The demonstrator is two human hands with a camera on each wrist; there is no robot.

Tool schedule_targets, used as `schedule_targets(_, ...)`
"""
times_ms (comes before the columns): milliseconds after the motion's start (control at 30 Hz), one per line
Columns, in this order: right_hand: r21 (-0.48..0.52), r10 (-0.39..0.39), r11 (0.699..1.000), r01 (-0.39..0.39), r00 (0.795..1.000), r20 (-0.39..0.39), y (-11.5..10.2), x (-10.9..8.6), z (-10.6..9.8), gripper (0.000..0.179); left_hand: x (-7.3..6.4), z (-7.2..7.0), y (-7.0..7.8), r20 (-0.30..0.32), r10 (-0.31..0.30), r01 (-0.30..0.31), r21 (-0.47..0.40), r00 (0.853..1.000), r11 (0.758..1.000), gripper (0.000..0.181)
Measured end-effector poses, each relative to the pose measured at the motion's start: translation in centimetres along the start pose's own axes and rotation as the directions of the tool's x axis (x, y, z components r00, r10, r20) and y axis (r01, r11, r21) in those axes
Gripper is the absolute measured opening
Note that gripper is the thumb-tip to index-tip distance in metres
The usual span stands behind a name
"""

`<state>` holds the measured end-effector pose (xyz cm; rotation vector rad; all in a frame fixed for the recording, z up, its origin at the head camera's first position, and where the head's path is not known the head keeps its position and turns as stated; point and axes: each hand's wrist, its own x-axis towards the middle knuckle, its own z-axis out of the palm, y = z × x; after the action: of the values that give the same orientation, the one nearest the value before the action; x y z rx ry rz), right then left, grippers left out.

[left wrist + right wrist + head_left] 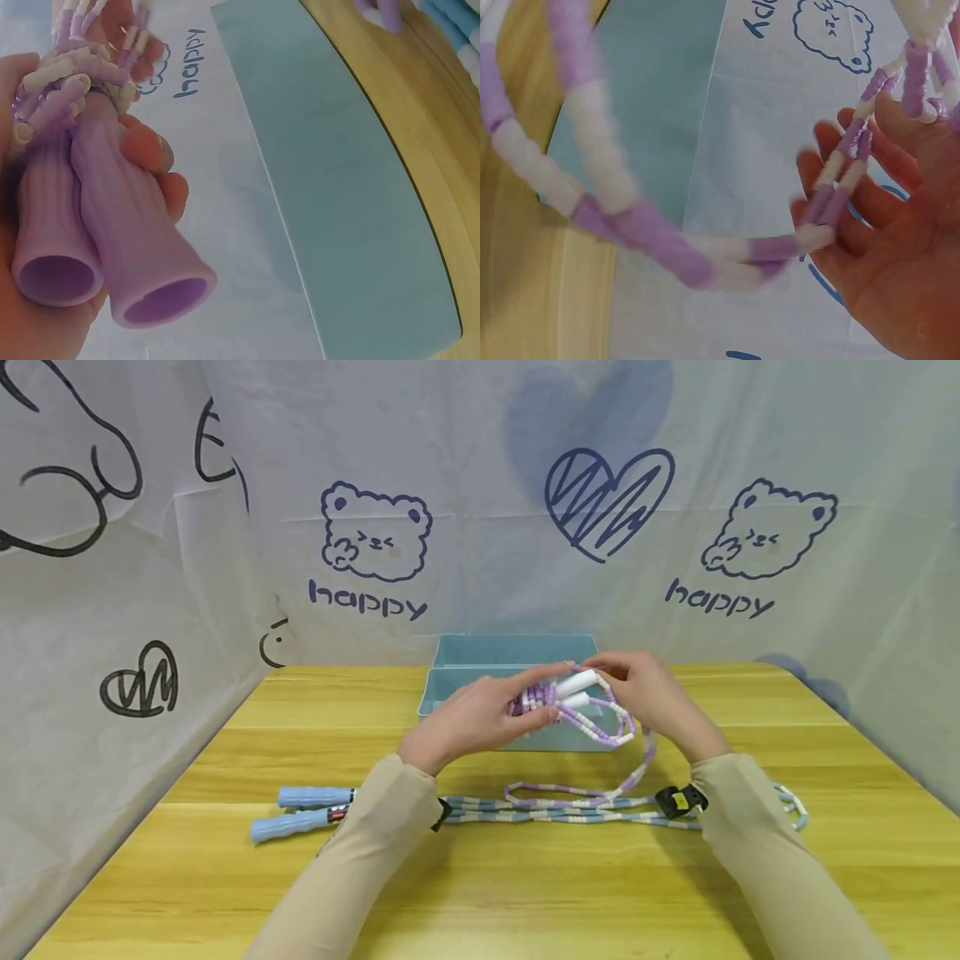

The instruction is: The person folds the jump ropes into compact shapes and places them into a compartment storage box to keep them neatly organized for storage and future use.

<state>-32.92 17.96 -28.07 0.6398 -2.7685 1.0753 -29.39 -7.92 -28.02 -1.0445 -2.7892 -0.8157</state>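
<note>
Here, near a blue bin (517,652), hands (476,714) (656,702) hold purple-white rope (536,697): left gripping, right loosely curled.

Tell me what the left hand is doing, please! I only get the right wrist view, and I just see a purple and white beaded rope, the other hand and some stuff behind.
Observer: The left hand is gripping two purple handles side by side.
Operator: Ooh! Are they solid at the bottom?
Observer: No, the left wrist view shows that both are hollow at the end.
Operator: Cool! Is there another rope anywhere?
Observer: Yes, the head view shows a blue and white beaded rope with two light blue handles, lying on the table.
</note>
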Motion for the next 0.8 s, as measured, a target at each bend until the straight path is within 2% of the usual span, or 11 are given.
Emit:
schedule_targets(100, 0.032, -0.007, 0.999, 0.009, 0.998, -0.054, -0.1, 0.0, 0.0, 0.033, 0.1, -0.2, 0.1, -0.019, -0.008, 0.007, -0.067, 1.000, 0.998, 0.052)
schedule_targets(200, 0.055, -0.030, 0.998, 0.037, 0.992, -0.123, -0.4, 0.0, -0.1, 0.032, 0.0, -0.8, 0.2, -0.036, -0.055, 0.046, -0.218, 0.998, 0.975, 0.045)
schedule_targets(300, 0.082, -0.106, 0.989, 0.120, 0.982, -0.156, -0.7, 0.0, 0.0, 0.030, -0.2, -1.4, 0.4, -0.049, -0.106, 0.082, -0.346, 0.993, 0.935, 0.041)
schedule_targets(367, 0.080, -0.194, 0.974, 0.210, 0.966, -0.172, -0.8, 0.0, 0.5, 0.028, -0.2, -1.6, 0.5, -0.061, -0.122, 0.087, -0.407, 0.991, 0.909, 0.039)
schedule_targets(433, 0.111, -0.284, 0.946, 0.305, 0.943, -0.171, -0.8, 0.2, 1.2, 0.027, -0.1, -1.7, 0.7, -0.069, -0.117, 0.071, -0.473, 0.991, 0.878, 0.037)
schedule_targets(500, 0.165, -0.339, 0.918, 0.360, 0.930, -0.138, -0.8, 0.4, 2.1, 0.030, -0.1, -1.7, 0.8, -0.070, -0.096, 0.043, -0.546, 0.993, 0.836, 0.036)
schedule_targets(567, 0.221, -0.333, 0.913, 0.343, 0.939, -0.083, -1.1, 0.3, 2.9, 0.037, -0.1, -1.7, 1.0, -0.062, -0.069, 0.016, -0.618, 0.996, 0.786, 0.037)
schedule_targets(667, 0.206, -0.285, 0.936, 0.284, 0.958, -0.025, -1.6, 0.2, 3.9, 0.041, 0.0, -1.7, 1.2, -0.055, -0.033, -0.014, -0.693, 0.998, 0.721, 0.036)
schedule_targets(733, 0.121, -0.256, 0.958, 0.258, 0.966, -0.031, -1.8, 0.1, 4.2, 0.035, 0.0, -1.7, 1.3, -0.066, -0.019, -0.034, -0.717, 0.998, 0.696, 0.036)
schedule_targets(800, 0.056, -0.252, 0.965, 0.255, 0.966, -0.051, -2.0, 0.1, 4.5, 0.023, 0.0, -1.8, 1.4, -0.082, -0.010, -0.053, -0.729, 0.997, 0.682, 0.035)
